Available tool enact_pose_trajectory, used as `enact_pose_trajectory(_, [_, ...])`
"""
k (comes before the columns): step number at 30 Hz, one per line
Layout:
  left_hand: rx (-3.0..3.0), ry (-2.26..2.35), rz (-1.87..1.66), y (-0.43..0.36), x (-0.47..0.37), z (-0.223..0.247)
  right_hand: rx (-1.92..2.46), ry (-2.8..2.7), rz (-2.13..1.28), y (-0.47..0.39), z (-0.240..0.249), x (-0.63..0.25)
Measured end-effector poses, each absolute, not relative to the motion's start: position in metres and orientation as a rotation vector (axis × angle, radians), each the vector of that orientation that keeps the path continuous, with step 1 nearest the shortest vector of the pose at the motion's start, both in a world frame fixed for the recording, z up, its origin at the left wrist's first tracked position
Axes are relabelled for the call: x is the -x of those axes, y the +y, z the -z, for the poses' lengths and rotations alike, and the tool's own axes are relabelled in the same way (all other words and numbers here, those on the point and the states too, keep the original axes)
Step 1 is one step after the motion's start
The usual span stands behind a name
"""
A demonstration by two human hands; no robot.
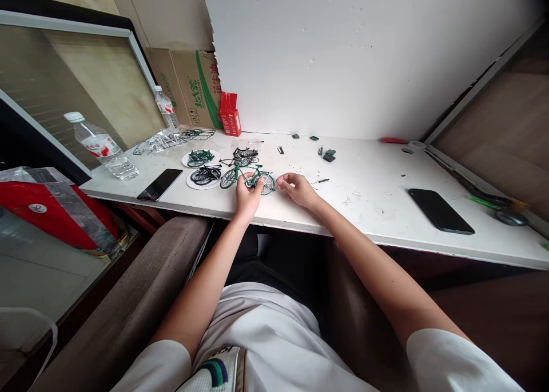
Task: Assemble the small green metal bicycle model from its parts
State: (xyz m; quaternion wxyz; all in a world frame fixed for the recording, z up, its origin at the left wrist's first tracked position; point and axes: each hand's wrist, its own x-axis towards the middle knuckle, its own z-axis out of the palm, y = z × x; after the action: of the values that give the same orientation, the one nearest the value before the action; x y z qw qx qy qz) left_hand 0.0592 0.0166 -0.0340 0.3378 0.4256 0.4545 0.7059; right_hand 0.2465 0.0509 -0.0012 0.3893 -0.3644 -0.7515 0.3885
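Note:
A small green model bicycle is upright just above the front part of the white table. My left hand grips it around the middle, with the fingers partly covering its frame. Close to the wheel at the bicycle's right end is my right hand, its thumb and fingertips drawn together. Whether a tiny part sits between those fingertips is too small to tell. Left of the hands, a white plate carries black model bicycle parts. Behind it, green model parts lie on another plate. A black model bicycle rests beyond my left hand.
Two water bottles, part frames, a cardboard box and a red box stand or lie at the left. Phones lie on both sides. A thin tool and dark green pieces lie right of centre.

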Motion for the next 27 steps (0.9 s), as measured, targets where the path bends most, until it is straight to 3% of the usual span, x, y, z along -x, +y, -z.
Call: enact_pose_trajectory(27, [-1.119, 1.226, -1.818, 0.0134, -0.0592, 0.0307, 0.922, -1.929, -0.968, 0.0489, -0.0008, -0.2447])
